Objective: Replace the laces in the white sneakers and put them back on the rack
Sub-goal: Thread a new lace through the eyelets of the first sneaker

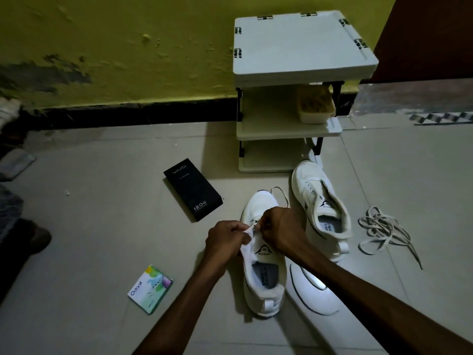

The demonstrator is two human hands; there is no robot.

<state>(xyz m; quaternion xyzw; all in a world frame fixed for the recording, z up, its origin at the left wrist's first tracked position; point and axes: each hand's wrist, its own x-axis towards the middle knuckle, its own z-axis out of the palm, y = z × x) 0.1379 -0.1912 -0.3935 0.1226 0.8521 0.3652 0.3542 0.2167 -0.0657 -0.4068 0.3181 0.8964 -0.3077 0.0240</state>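
A white sneaker (263, 283) stands on the tiled floor in front of me, toe pointing away. My left hand (226, 238) pinches the left eyelet flap of its upper. My right hand (280, 229) pinches a white lace (280, 194) at the eyelets; a loop of it trails past the toe. The second white sneaker (321, 206) lies to the right, without a lace. A loose heap of pale laces (384, 229) lies on the floor further right. The white shoe rack (291, 73) stands against the wall behind the sneakers.
A black phone box (193, 189) lies left of the sneakers and a small green Odonil packet (151, 289) near my left forearm. A tan box (316, 105) sits on the rack's middle shelf. A yellow wall runs along the back.
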